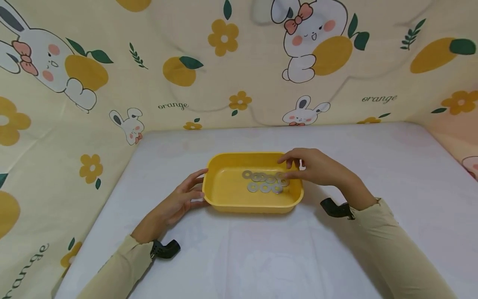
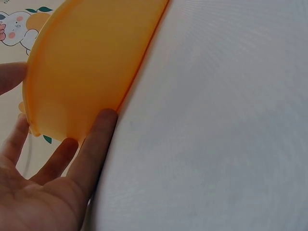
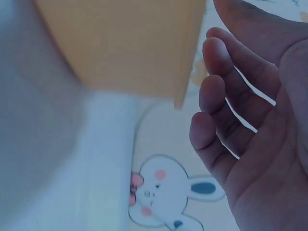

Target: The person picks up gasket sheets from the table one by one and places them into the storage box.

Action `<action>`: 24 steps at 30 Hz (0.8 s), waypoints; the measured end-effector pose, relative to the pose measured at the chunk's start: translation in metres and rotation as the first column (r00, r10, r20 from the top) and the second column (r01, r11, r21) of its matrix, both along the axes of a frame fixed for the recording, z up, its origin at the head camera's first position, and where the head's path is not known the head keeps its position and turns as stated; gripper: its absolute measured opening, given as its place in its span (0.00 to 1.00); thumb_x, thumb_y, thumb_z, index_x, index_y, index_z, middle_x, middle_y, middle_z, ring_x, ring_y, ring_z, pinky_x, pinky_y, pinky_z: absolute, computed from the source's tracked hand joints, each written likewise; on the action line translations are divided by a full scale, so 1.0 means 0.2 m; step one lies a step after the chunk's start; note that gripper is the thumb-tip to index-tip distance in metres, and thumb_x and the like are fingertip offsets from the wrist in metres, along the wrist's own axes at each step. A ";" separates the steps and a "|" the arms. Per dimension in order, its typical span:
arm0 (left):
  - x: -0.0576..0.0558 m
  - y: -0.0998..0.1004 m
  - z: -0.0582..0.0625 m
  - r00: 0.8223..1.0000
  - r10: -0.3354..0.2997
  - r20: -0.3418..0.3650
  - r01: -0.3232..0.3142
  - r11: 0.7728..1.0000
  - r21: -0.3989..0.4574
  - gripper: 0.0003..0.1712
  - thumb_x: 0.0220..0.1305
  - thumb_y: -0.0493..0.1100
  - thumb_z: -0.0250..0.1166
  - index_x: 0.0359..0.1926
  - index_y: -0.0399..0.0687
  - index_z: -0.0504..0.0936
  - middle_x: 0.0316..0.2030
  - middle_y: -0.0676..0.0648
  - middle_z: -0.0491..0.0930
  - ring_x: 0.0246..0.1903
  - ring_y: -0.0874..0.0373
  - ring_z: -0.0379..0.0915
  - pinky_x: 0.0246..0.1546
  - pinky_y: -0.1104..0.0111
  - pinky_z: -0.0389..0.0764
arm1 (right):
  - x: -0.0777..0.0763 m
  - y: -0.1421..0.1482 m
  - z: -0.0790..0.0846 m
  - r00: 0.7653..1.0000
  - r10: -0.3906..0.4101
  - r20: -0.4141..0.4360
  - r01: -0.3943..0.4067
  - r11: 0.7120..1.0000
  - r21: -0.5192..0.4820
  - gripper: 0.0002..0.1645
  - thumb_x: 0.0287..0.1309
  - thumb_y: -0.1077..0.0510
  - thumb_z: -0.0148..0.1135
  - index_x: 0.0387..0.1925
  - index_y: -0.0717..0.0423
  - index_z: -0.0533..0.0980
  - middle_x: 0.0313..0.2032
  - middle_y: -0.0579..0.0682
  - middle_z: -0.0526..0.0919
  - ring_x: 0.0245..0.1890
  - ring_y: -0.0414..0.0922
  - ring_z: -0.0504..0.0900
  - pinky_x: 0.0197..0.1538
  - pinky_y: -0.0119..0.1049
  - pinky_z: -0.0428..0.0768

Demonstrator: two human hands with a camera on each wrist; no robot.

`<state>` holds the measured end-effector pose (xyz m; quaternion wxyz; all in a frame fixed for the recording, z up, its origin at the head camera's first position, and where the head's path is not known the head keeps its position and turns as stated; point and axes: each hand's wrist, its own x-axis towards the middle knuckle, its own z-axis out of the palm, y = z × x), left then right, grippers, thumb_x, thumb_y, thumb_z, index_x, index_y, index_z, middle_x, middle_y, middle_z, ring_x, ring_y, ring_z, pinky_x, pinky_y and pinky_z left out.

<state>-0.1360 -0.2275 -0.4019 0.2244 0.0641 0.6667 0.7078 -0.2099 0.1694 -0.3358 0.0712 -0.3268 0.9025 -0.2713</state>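
Observation:
A yellow plastic tray (image 1: 224, 189) with rounded corners sits on the white-covered table. Several flat metal washers (image 1: 259, 177) lie in its right half, in two rough rows with some overlapping. My left hand (image 1: 177, 205) rests against the tray's left end, its spread fingers touching the outer wall (image 2: 86, 72) in the left wrist view. Over the tray's right end is my right hand (image 1: 317, 168), thumb and index finger apart near the rightmost washers. The right wrist view shows loosely bent fingers (image 3: 213, 94) beside the tray's wall (image 3: 125, 48), with nothing between them and the thumb.
White cloth (image 1: 231, 253) covers the table around the tray. Behind and to the left hangs a cream curtain (image 1: 130, 91) printed with rabbits, oranges and flowers. A black wrist camera (image 1: 166, 249) is on the left sleeve, and another camera (image 1: 336, 208) on the right.

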 end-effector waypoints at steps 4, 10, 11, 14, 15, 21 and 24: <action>0.00 0.00 -0.01 1.000 0.001 0.004 -0.001 1.000 0.003 0.41 0.67 0.35 0.59 0.77 0.60 0.54 0.74 0.41 0.54 0.59 0.52 0.72 0.59 0.58 0.81 | 0.00 0.08 0.00 0.999 -0.012 -0.047 0.012 1.000 -0.012 0.22 0.54 0.49 0.73 0.52 0.46 0.81 0.35 0.41 0.78 0.38 0.42 0.74 0.41 0.35 0.75; 0.00 0.00 0.00 1.000 0.014 0.015 -0.014 1.000 0.007 0.41 0.67 0.34 0.58 0.76 0.60 0.54 0.74 0.41 0.54 0.59 0.52 0.72 0.58 0.59 0.82 | 0.03 0.15 -0.03 0.998 -0.022 -0.066 0.020 0.999 -0.027 0.24 0.55 0.46 0.73 0.52 0.49 0.81 0.35 0.41 0.78 0.36 0.41 0.72 0.38 0.32 0.75; 0.00 0.00 0.00 1.000 0.016 0.017 -0.016 1.000 0.006 0.42 0.67 0.34 0.58 0.77 0.60 0.54 0.74 0.41 0.54 0.59 0.52 0.72 0.58 0.59 0.82 | 0.03 0.15 -0.04 0.997 -0.021 -0.070 0.019 0.999 -0.026 0.24 0.55 0.46 0.72 0.52 0.50 0.81 0.36 0.42 0.78 0.36 0.41 0.72 0.37 0.31 0.74; 0.00 0.00 0.01 1.000 0.021 0.021 -0.021 1.000 -0.007 0.42 0.66 0.34 0.58 0.77 0.60 0.54 0.74 0.41 0.53 0.59 0.53 0.72 0.57 0.60 0.83 | 0.03 0.16 -0.06 0.997 -0.035 -0.067 0.034 0.999 -0.011 0.27 0.56 0.44 0.71 0.54 0.48 0.79 0.38 0.43 0.78 0.36 0.42 0.72 0.36 0.31 0.73; 0.00 -0.01 0.02 1.000 0.021 0.023 -0.021 1.000 -0.014 0.41 0.66 0.34 0.58 0.76 0.60 0.54 0.74 0.41 0.54 0.59 0.53 0.72 0.57 0.61 0.83 | 0.03 0.17 -0.06 0.997 -0.047 -0.059 0.047 0.999 -0.002 0.29 0.56 0.43 0.71 0.56 0.48 0.78 0.39 0.45 0.79 0.37 0.43 0.72 0.36 0.31 0.73; 0.00 -0.03 0.04 0.999 -0.035 -0.027 0.030 0.986 -0.165 0.39 0.69 0.39 0.58 0.76 0.64 0.54 0.74 0.41 0.54 0.66 0.44 0.67 0.57 0.59 0.83 | 0.04 0.20 -0.09 0.988 -0.155 -0.017 0.156 0.978 0.137 0.44 0.59 0.29 0.60 0.70 0.43 0.64 0.55 0.52 0.75 0.52 0.50 0.73 0.49 0.47 0.79; 0.01 -0.06 0.07 0.990 -0.078 -0.119 0.028 0.927 -0.373 0.38 0.71 0.47 0.59 0.76 0.67 0.52 0.74 0.41 0.54 0.70 0.40 0.60 0.55 0.57 0.84 | 0.04 0.23 -0.10 0.984 -0.165 -0.061 0.174 0.964 0.201 0.44 0.62 0.28 0.53 0.72 0.43 0.62 0.64 0.55 0.70 0.62 0.56 0.68 0.60 0.61 0.74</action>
